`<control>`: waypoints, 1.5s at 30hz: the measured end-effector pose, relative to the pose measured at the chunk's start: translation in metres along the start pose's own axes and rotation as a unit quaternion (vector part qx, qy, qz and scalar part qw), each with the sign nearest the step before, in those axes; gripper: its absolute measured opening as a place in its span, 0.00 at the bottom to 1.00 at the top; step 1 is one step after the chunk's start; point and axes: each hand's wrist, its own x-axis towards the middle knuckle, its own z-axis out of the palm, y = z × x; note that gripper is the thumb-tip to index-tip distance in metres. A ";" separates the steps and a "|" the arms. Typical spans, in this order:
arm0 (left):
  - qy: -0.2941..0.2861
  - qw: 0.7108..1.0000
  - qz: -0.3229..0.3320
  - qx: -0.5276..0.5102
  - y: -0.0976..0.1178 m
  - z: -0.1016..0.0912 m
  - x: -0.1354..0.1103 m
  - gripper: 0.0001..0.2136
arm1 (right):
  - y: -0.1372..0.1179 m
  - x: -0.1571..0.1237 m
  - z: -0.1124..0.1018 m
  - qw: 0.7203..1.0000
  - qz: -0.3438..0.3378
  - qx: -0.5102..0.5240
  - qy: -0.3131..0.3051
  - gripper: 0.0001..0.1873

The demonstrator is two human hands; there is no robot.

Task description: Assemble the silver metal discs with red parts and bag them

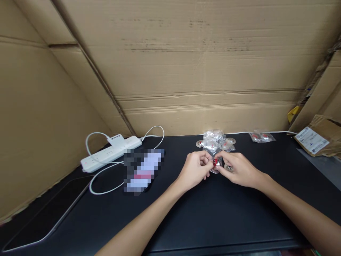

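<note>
My left hand is closed, its thumb and index finger pinched at a small red part on a shiny round metal disc. From the other side, my right hand grips the same disc between thumb and index finger. Exactly what the red part is, I cannot make out. Just behind my right thumb, partly covered by the fingers, lies another metal disc. Beyond both hands is a pile of clear plastic packets holding similar discs with red centres, and a loose disc sits at its left.
On the black table, a white power strip with looping cables and a blurred-out phone-like object lie left. A dark tablet-like panel is nearest left. Two packets and a labelled cardboard box are right. Cardboard walls enclose the back.
</note>
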 end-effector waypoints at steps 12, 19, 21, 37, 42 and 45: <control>0.006 0.989 0.054 0.141 0.000 0.000 -0.003 0.05 | -0.001 0.002 0.000 0.999 0.020 0.033 -0.017 0.05; 0.011 0.979 0.058 0.197 -0.004 -0.003 0.000 0.06 | 0.010 0.006 -0.017 0.987 0.058 0.064 0.137 0.17; 0.002 0.979 0.055 0.195 -0.004 -0.003 0.000 0.07 | 0.015 0.006 -0.021 0.984 0.073 0.057 0.149 0.19; 0.008 0.927 0.104 0.360 -0.007 0.003 -0.005 0.07 | 0.025 0.003 -0.013 0.994 0.073 0.014 0.077 0.21; 0.015 0.923 0.113 0.367 -0.006 0.004 -0.007 0.06 | 0.027 0.002 -0.012 0.995 0.081 0.024 0.053 0.15; 0.022 0.922 0.117 0.368 -0.004 0.002 -0.007 0.06 | 0.030 0.002 -0.011 0.994 0.088 0.040 0.046 0.13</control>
